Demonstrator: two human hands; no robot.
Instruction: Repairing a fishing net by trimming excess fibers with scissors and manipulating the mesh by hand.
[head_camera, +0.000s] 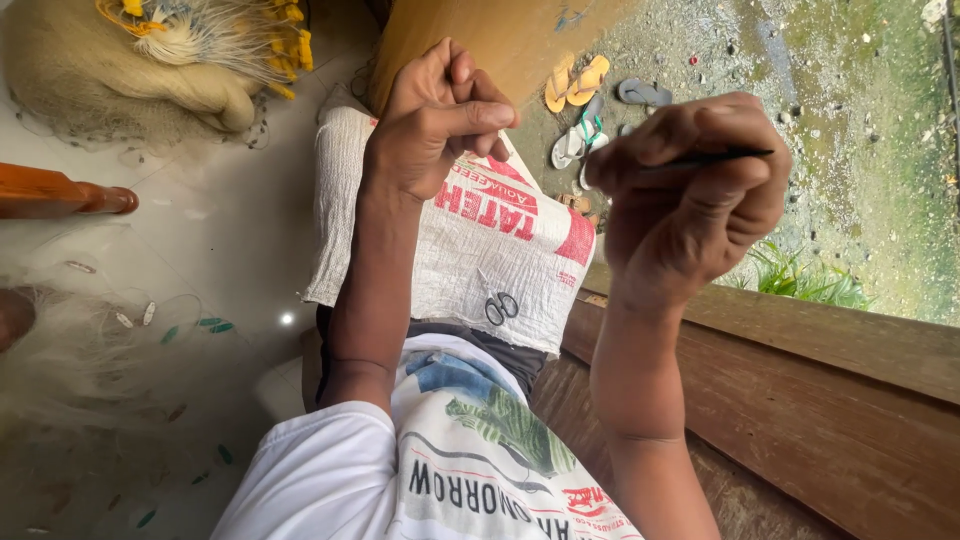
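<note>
The left hand (440, 115) is curled with thumb pressed to forefinger, likely pinching fine line too thin to see, while the right hand (690, 190) pinches a thin dark needle (715, 157) between thumb and fingers, held up in front of the person over a white woven sack (500, 250) on the lap. If the pinch loosens, the thread could slip and tangle in the loose net (70, 350) on the floor. Whether the sack holds anything cannot be told; only a pair of scissors (500, 308) lies on it.
</note>
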